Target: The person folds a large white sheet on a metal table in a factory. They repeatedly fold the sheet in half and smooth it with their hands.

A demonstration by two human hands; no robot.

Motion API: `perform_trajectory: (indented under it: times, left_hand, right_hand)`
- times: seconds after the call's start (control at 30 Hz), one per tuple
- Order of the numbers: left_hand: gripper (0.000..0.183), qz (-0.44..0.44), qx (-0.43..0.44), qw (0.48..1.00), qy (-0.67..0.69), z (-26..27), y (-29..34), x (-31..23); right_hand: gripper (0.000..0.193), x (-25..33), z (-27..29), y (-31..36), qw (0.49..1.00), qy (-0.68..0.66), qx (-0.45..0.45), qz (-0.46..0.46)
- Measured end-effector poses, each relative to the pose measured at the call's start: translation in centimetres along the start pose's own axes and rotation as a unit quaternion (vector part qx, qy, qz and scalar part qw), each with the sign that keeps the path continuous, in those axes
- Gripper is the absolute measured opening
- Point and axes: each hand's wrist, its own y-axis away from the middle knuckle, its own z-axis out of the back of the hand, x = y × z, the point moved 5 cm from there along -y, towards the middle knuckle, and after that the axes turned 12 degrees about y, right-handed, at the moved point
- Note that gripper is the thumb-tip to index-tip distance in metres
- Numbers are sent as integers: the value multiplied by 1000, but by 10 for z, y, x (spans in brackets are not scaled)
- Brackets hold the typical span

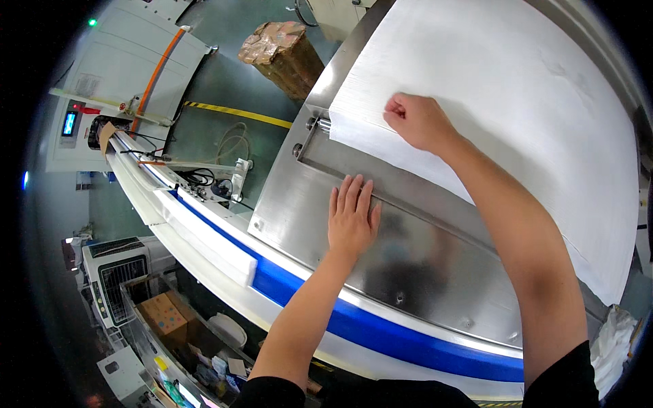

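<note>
My left hand (352,216) lies palm down with its fingers stretched out on a brushed metal table (292,207), its fingertips at the edge of a long narrow recess (422,216). Over a large white sheet (490,61), near its left edge, my right hand (418,122) is curled into a fist, and nothing shows in it. Whether the fist presses on the sheet cannot be made out. The sheet may be the top one of a stack; its near edge runs along the recess. A small shiny roller (324,125) sits at the sheet's left corner.
A blue strip (381,343) and a white rail run along the table's near edge. Beyond the left side stand a brown taped carton (292,68) and a white machine (119,54). Lower left are an open bin (146,326) with boxes and a white cooler unit (119,279).
</note>
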Motion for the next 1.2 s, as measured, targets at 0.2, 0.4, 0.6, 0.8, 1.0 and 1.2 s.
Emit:
perform_trajectory:
  times: [0.2, 0.4, 0.6, 0.8, 1.0, 1.2]
  left_hand:
    - [42, 23, 18, 1000, 3, 2, 2, 5]
    - [44, 30, 8, 999, 9, 2, 0, 5]
    - [48, 22, -94, 995, 36, 17, -42, 19]
    - [50, -71, -129, 987, -58, 24, -115, 38]
    - [45, -86, -120, 986, -77, 15, -120, 49]
    - [34, -79, -131, 984, -88, 22, -112, 50]
  right_hand:
    - [20, 4, -19, -37, 999, 7, 37, 2]
    - [21, 1, -22, -40, 999, 47, 14, -12]
    - [20, -4, -25, -35, 996, 80, -27, -22]
    - [20, -6, -23, -38, 997, 66, -30, -27]
    - [22, -9, -23, -39, 996, 72, -34, -28]
    - [22, -8, -25, -37, 997, 60, -13, -48]
